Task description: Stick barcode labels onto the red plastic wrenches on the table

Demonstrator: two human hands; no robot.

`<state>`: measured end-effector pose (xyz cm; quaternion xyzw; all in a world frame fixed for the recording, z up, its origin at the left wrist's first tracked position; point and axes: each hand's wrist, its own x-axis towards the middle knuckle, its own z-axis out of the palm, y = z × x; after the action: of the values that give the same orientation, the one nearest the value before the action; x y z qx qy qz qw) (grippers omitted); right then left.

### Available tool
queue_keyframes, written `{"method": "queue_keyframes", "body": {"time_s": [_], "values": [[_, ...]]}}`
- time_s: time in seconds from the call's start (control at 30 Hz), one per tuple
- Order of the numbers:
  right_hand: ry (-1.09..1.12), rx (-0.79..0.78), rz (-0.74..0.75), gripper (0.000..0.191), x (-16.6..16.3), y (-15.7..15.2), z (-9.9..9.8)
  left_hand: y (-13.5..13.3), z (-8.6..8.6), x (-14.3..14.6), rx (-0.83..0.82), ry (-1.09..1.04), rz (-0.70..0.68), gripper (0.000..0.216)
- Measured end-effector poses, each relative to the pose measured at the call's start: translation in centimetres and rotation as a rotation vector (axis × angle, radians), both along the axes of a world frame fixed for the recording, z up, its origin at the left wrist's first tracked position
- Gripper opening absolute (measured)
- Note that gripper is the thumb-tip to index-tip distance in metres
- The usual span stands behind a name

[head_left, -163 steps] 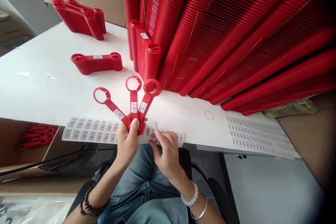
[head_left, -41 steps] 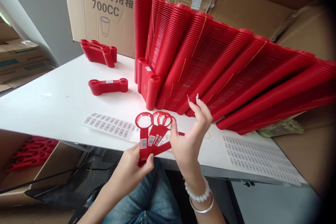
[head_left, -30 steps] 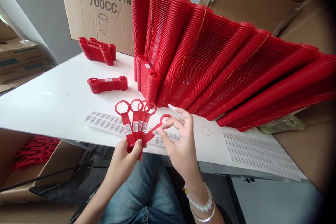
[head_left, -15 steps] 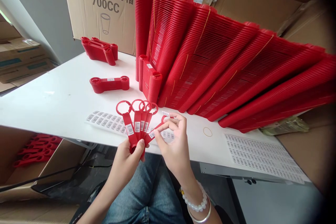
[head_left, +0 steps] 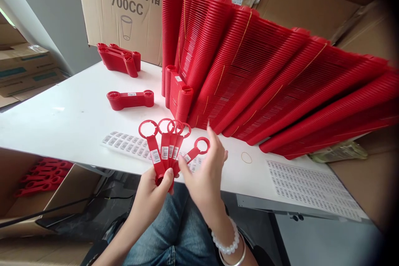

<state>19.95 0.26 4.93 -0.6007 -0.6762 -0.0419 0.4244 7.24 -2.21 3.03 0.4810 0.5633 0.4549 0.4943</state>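
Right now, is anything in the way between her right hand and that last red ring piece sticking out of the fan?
Nothing visible. The right hand already touches the outermost red ring piece, its fingers along the strip. The left hand pinches the fan of ring pieces at their lower ends.

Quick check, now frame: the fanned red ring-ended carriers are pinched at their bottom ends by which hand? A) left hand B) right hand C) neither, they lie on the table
A: the left hand pinches the bottom ends of the fanned red carriers, while the right hand touches the rightmost one.
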Motion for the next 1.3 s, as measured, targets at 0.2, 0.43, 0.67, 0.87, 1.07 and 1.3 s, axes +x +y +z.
{"method": "queue_keyframes", "body": {"time_s": [0.2, 0.43, 0.67, 0.87, 1.07, 1.3], "values": [[0.235, 0.035, 0.01, 0.052, 1.4, 0.7, 0.0, 0.1, 0.1, -0.4, 0.006, 0.059, 0.017, 0.034], [0.341, 0.01, 0.021, 0.044, 2.7, 1.4, 1.6, -0.2, 0.0, -0.8, 0.122, 0.207, 0.042, 0.033], [0.203, 0.286, 0.013, 0.04, 1.9, 0.7, 2.4, -0.2, -0.5, -0.5, 0.252, 0.297, 0.083, 0.032], [0.137, 0.274, 0.116, 0.04, 1.5, 1.5, 4.5, -0.2, -0.1, -0.9, 0.353, 0.285, -0.085, 0.032], [0.385, 0.131, 0.243, 0.029, 1.1, 0.0, 5.1, 0.2, -0.4, -1.4, 0.016, 0.02, 0.05, 0.033], [0.361, -0.263, 0.334, 0.008, 0.2, 0.0, 3.0, 0.6, -0.8, -1.4, -0.071, -0.1, 0.07, 0.035]]}}
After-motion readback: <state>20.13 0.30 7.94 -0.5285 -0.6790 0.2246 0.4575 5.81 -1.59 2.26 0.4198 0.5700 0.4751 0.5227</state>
